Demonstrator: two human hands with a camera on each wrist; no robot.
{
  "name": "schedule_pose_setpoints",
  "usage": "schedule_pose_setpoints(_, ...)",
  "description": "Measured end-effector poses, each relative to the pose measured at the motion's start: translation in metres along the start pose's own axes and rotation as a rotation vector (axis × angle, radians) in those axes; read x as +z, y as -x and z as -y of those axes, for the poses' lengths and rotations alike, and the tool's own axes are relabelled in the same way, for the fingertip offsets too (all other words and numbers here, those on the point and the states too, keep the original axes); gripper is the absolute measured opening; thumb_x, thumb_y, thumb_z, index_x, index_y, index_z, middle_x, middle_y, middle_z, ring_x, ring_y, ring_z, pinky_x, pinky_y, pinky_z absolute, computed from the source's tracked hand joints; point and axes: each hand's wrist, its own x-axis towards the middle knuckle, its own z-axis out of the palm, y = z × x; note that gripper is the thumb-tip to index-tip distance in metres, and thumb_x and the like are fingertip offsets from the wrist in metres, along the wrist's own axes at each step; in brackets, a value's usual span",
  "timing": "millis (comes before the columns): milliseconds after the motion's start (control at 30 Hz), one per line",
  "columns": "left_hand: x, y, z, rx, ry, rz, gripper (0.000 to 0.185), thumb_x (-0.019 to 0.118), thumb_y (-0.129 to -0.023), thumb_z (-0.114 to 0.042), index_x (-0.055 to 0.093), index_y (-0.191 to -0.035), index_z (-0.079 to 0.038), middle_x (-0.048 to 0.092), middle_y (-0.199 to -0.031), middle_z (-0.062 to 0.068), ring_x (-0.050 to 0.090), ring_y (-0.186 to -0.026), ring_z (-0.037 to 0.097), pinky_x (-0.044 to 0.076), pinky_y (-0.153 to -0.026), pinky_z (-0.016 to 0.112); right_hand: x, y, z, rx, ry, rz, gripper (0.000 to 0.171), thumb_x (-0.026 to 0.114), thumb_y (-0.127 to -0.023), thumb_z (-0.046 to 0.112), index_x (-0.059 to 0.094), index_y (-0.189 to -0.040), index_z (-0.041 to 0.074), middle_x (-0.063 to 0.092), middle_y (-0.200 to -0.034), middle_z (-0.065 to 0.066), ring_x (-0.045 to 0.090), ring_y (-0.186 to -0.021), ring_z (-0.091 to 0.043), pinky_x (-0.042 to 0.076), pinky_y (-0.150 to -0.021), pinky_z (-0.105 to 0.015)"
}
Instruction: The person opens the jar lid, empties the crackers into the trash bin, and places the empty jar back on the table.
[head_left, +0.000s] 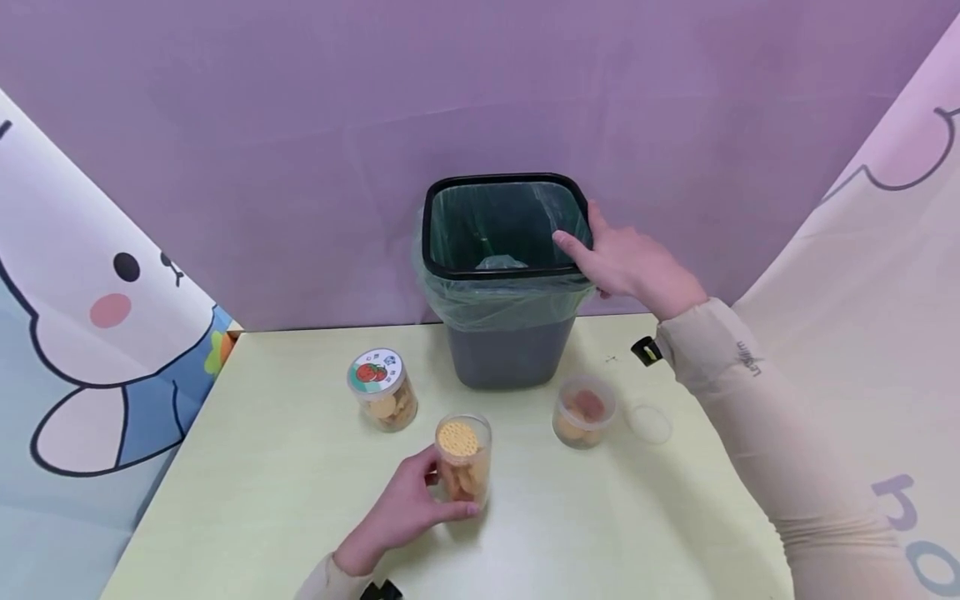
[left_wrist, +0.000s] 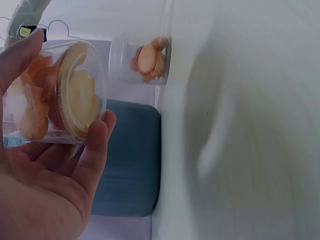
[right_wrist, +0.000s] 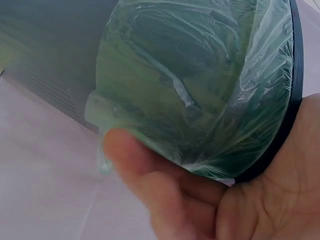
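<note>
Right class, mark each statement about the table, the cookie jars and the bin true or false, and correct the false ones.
1. The left hand grips an open cookie jar. True.
2. The right hand rests flat on the table. False: it holds the rim of the bin.
3. The bin has a green liner bag. True.
4. The jar with the tomato label lies on its side. False: it stands upright, lid on.
5. A loose clear lid lies beside the right-hand jar. True.
</note>
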Motion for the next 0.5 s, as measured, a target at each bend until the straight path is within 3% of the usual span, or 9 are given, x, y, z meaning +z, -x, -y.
schedule_pose_setpoints(133,-0.008,-0.001,0.001,0.0,-0.009,-0.03,0.064,0.091,-0.069,-0.04,0.062,-0.123,-0.02,0.065,-0.112,-0.009,0.061,-0.105,0.015,0.05,-0.09,0.04,0.002,0.0,0.0,0.016,-0.037,0.009,0.106,0.017,-0.082,0.088,-0.023,-0.154,0.022,0.068,-0.071,-0.009,0.063,-0.068,-0.026,0.045,-0.075,-0.046)
schedule_pose_setpoints(367,-0.026,-0.003,-0.002,0.006,-0.006,-0.088,0.058,0.091,-0.07,-0.032,0.064,-0.118,-0.017,0.066,-0.11,-0.005,0.061,-0.105,0.017,0.049,-0.093,0.044,0.005,0.0,-0.002,-0.006,-0.07,-0.019,0.101,0.019,-0.085,0.086,-0.022,-0.155,0.024,0.068,-0.069,-0.01,0.062,-0.063,-0.027,0.044,-0.081,-0.047)
schedule_pose_setpoints(500,-0.036,-0.005,-0.004,-0.001,-0.006,-0.135,0.059,0.092,-0.07,-0.03,0.064,-0.12,-0.017,0.066,-0.111,-0.003,0.06,-0.107,0.018,0.048,-0.094,0.045,0.006,-0.001,-0.003,-0.014,-0.072,-0.03,0.099,0.018,-0.086,0.085,-0.017,-0.157,0.025,0.066,-0.066,-0.011,0.06,-0.059,-0.029,0.043,-0.075,-0.044)
